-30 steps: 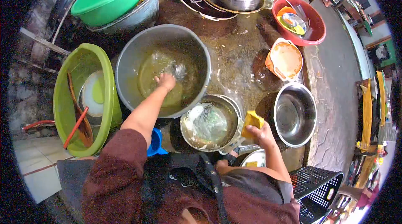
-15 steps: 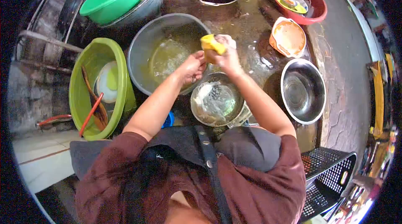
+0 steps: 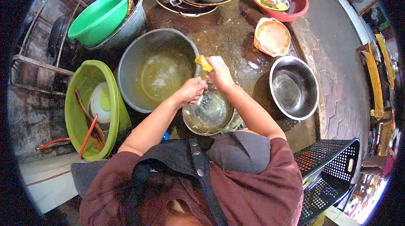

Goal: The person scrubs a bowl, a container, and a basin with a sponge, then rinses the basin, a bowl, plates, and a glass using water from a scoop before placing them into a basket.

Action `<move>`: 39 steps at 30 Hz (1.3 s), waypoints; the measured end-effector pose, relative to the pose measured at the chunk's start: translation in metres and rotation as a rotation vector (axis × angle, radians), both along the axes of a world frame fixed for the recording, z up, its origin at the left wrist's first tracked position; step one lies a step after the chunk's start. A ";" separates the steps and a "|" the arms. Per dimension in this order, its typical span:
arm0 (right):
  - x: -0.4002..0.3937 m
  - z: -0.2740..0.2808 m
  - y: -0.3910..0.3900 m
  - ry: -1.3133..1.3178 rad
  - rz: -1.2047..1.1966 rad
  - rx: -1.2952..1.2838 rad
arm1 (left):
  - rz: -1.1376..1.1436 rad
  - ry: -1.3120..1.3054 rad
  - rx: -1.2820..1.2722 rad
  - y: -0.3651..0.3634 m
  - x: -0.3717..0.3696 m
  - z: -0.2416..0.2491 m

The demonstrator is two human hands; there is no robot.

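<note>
Two things could be going wrong, I am judging: the sponge [image 3: 203, 63] is poking out past my right hand [image 3: 218, 73] near the grey tub's [image 3: 133, 63] rim, so a slippery grip could be letting it drop in; and my arms [image 3: 253, 110] are leaning across the pot's [image 3: 195, 121] edges, so a careless knock could be tipping it and spilling cloudy liquid onto the floor [image 3: 230, 25].

My right hand is pinching the sponge, its knuckles facing mostly up. My left hand [image 3: 192, 92] is sitting just beside it and nearer me, at the pot's far edge, its fingers bending inward; I cannot tell whether they are gripping something small, or whether both hands are touching. Both arms are slanting inward from my sides.
</note>
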State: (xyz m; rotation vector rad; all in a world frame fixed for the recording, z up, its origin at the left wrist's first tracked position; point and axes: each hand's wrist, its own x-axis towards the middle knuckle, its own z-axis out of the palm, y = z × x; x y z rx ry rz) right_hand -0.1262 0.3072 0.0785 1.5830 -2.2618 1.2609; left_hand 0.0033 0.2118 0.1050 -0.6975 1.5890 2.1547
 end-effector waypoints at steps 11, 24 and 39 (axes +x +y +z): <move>0.007 -0.023 0.019 -0.740 -0.133 -0.155 | 0.117 0.061 0.187 0.017 0.001 -0.007; -0.002 -0.013 0.046 -0.989 -0.073 -0.209 | -0.010 0.075 0.378 0.005 0.021 -0.019; 0.020 -0.022 0.057 -1.676 -0.080 -0.351 | -0.173 0.005 0.281 0.013 0.020 -0.053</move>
